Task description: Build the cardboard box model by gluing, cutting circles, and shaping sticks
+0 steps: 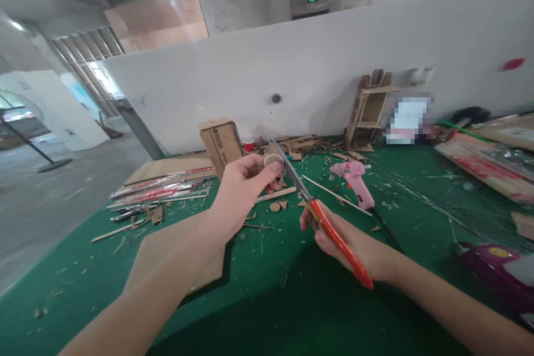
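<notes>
Left hand (242, 186) closed, pinching small cardboard disc (273, 159) between thumb and fingers. Right hand (350, 242) closed around orange-handled scissors (321, 217), blades up against the disc. Pink glue gun (356, 181) just beyond right hand on green desk (271, 300); cardboard box (221, 144) beyond left hand. White wall (292, 61) behind, concrete floor (50, 194) at left.

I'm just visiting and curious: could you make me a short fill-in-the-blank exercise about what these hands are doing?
1. The right hand holds scissors with ____ handles.
2. The left hand pinches a small round piece of ____.
3. The glue gun on the green table is ____.

Missing words: orange; cardboard; pink
</notes>
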`<state>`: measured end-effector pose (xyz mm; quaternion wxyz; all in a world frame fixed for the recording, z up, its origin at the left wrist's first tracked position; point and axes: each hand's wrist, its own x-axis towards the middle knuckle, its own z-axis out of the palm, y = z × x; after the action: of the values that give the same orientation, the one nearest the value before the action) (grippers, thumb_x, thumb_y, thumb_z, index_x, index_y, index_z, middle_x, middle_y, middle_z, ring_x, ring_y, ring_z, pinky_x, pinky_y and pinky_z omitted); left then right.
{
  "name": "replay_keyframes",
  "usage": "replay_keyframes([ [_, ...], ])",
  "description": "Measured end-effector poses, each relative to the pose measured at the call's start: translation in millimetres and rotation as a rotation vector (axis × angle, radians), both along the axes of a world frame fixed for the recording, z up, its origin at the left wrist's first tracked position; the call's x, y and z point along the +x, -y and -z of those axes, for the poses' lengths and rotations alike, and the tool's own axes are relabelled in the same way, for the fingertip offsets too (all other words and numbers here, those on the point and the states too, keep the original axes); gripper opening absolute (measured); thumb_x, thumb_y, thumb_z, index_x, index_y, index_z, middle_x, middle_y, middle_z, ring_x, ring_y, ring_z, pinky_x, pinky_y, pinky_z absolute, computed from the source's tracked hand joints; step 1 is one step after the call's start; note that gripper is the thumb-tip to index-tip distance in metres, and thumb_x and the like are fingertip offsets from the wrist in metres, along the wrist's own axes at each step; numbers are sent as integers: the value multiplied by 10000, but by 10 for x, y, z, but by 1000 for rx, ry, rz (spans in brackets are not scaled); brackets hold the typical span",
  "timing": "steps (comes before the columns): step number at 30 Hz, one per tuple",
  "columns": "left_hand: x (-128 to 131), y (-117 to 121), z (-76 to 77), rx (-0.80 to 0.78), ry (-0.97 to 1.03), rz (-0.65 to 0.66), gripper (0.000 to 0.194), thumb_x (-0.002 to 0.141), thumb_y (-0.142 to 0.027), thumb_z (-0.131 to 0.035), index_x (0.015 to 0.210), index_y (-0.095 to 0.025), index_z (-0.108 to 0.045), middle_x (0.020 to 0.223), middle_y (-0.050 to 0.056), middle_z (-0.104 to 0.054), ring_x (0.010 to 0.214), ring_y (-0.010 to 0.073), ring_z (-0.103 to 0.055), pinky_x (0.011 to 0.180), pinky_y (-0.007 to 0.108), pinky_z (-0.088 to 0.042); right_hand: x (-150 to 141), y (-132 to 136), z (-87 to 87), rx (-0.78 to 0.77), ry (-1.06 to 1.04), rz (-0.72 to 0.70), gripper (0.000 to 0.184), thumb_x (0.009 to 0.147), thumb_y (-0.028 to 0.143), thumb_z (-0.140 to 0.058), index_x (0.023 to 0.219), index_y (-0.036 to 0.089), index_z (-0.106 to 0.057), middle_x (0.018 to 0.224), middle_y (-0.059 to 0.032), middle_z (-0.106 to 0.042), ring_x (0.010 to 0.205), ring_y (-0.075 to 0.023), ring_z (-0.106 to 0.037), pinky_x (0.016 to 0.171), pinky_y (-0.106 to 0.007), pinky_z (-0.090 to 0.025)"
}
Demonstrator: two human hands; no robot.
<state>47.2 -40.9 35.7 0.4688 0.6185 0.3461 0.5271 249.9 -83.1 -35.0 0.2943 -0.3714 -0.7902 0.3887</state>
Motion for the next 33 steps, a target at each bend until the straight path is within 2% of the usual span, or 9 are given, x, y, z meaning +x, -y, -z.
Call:
replay_keyframes([
  [4, 5, 2, 11, -4, 6, -4, 182, 766, -312, -683, 730, -148, -612, 630, -7, -599, 570, 77, -542, 548, 190, -468, -6, 3, -16, -9, 29, 14, 351, 887, 564, -395, 934, 217, -408, 902, -29, -473, 716, -141, -435, 690, -321, -446],
  [11, 4, 13, 12, -18, -6, 2, 209, 771, -311, -681, 678, -156, -575, 612, -5, -611, 552, 74, -554, 567, 195, -478, -36, -25, 51, -10, 80, 113, 366, 898, 567, -368, 973, 214, -428, 831, -12, -463, 678, -139, -405, 617, -302, -407],
  [18, -2, 32, -8, -31, 2, 21, 236, 766, -300, -688, 648, -152, -545, 626, 2, -636, 554, 70, -569, 578, 191, -479, -78, -72, 102, 19, 76, 130, 322, 900, 532, -395, 844, 216, -377, 712, 39, -380, 594, -113, -330, 530, -264, -311],
  [23, 2, 23, -6, -39, 31, 44, 216, 768, -291, -684, 663, -146, -562, 658, 4, -627, 565, 68, -555, 574, 192, -467, -88, -112, 123, 95, 85, 134, 321, 894, 514, -394, 780, 221, -326, 684, 40, -390, 588, -119, -332, 551, -283, -311],
  [33, -7, 26, -23, -55, 75, 92, 167, 779, -238, -667, 660, -155, -586, 604, -19, -576, 554, 63, -517, 563, 184, -446, -130, -132, 111, 101, 112, 169, 273, 880, 441, -429, 754, 226, -317, 670, 40, -399, 572, -118, -336, 541, -281, -310],
])
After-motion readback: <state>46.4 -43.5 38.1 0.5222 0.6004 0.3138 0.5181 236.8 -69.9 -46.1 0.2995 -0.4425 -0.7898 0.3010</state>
